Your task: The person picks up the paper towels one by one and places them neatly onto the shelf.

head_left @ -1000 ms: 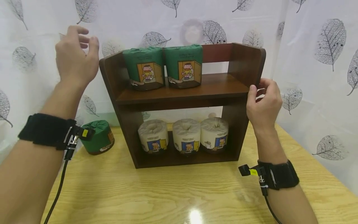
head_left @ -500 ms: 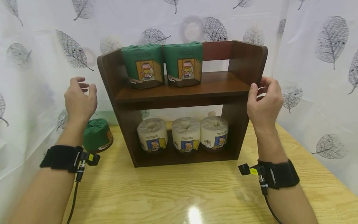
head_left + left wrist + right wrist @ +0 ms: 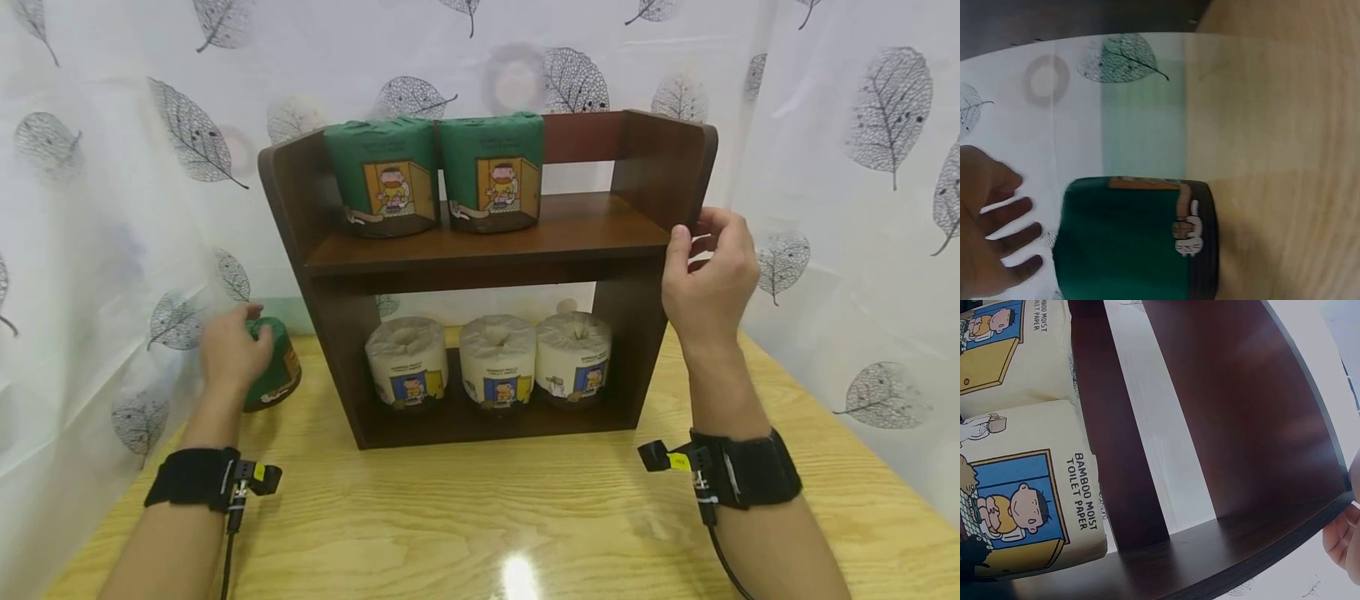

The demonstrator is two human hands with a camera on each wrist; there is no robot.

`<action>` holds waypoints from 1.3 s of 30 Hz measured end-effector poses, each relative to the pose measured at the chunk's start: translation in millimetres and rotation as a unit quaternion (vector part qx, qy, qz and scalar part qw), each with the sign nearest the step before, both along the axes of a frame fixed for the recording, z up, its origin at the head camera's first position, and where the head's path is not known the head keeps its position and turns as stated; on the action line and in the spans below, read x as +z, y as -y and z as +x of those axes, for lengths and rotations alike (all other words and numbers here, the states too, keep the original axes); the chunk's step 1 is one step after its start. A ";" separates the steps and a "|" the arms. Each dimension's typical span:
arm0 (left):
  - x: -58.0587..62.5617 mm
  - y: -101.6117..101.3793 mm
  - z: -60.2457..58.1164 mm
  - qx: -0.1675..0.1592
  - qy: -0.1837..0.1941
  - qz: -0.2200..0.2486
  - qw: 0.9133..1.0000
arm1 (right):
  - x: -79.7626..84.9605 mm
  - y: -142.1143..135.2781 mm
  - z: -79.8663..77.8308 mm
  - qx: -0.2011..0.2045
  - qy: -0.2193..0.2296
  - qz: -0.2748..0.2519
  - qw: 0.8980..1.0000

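A green-wrapped toilet roll (image 3: 281,372) stands on the table left of the dark wooden shelf (image 3: 660,171). My left hand (image 3: 234,350) is over it and hides part of its top in the head view. In the left wrist view the fingers (image 3: 1019,234) are spread beside the roll's top end, with a gap between them and the wrapper. My right hand (image 3: 711,279) grips the shelf's right side panel, thumb at the front edge and fingers behind. Two green toilet rolls (image 3: 390,179) fill the left of the upper tier; three cream toilet rolls (image 3: 498,367) stand in a row below.
The shelf stands on a light wood-grain table (image 3: 450,525). To the right of the green rolls, the upper board (image 3: 592,218) lies bare. A white curtain with leaf prints (image 3: 810,108) hangs behind and along both sides.
My left hand has come down from beside the shelf's upper left corner to the green toilet roll on the table. The right hand keeps its place on the side panel.
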State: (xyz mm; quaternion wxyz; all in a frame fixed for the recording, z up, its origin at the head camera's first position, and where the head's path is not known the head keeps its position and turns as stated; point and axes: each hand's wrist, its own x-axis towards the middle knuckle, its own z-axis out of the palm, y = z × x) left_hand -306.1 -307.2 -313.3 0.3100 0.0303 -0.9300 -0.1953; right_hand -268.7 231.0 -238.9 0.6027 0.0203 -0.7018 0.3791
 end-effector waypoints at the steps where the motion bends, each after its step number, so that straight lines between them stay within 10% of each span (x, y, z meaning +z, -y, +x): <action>1: -3.7 3.1 0.7 -0.001 0.027 -0.004 1.000 | 0.1 0.2 -0.1 0.003 -0.004 0.001 1.000; 8: -20.4 18.5 -1.0 0.001 0.137 -0.024 0.990 | 3.8 0.6 0.3 0.017 -0.027 0.013 0.999; 16: -22.6 28.0 -1.3 0.028 0.143 -0.087 0.986 | 9.7 1.1 2.5 0.014 -0.017 0.008 1.000; 39: -16.0 18.7 9.0 0.022 0.086 -0.067 0.994 | 1.6 -0.2 3.4 0.013 0.006 -0.006 1.000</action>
